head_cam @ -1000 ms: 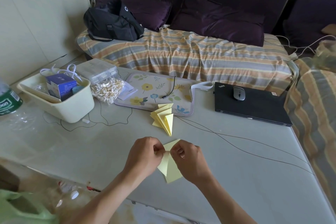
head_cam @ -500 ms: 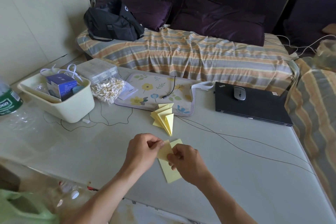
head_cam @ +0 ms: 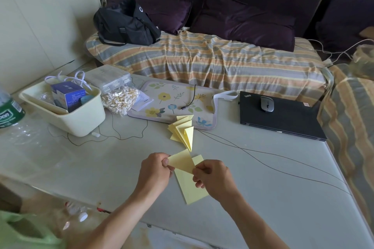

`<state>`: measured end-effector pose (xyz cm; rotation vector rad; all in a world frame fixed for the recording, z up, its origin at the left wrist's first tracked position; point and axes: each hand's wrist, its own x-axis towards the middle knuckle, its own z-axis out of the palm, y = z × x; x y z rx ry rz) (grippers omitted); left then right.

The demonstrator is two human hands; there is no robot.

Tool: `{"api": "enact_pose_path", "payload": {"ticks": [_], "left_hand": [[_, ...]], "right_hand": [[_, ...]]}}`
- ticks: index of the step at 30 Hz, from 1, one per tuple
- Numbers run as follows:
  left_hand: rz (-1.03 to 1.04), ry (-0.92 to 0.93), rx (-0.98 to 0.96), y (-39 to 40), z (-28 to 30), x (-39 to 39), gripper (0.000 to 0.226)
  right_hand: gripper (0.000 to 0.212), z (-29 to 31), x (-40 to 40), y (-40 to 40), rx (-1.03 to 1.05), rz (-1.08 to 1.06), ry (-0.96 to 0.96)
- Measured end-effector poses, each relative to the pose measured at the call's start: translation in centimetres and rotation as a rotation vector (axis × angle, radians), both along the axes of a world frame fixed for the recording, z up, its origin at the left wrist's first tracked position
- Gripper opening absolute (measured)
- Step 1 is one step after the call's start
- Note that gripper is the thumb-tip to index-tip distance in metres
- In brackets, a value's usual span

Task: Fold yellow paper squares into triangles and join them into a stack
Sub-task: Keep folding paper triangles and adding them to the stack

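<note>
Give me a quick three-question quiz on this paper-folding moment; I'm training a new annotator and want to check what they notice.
1. True or false: the left hand and the right hand each pinch the yellow sheet being folded.
2. What rests on the closed black laptop? A) a grey mouse B) a water bottle C) a bag of cotton swabs
3. Fill in: the stack of folded yellow triangles lies partly on the table and partly on the ______ mat.

Key: 1 true. 2 A, the grey mouse. 3 floral.
</note>
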<state>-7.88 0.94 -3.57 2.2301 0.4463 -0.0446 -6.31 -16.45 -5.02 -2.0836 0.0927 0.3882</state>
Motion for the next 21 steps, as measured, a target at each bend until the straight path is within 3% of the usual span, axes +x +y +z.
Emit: {"api": "enact_pose_path", "payload": {"ticks": [3,7,13,21], "left_hand": [[0.02,0.008,-0.015,0.0,-0.1,-0.1,0.033],[0.059,0.1,0.086,0.5,-0.3,0.4,0.052],[-0.035,0.204,0.11,0.3,-0.6,0.0,0.043],[-0.069,0.189,0.089,-1.1,-0.8,0.8,0.034]], "right_hand": [[0.011,-0.3,0.2,0.0,0.003,-0.01,0.033],[0.014,-1.1,0.8,0.2,0.016,-0.113,0.078],[0.016,-1.7,2.8,1.7,0.07,-0.302,0.039],[0.015,-1.5,5.5,3.0,0.177,-0.544,-0.033]]}}
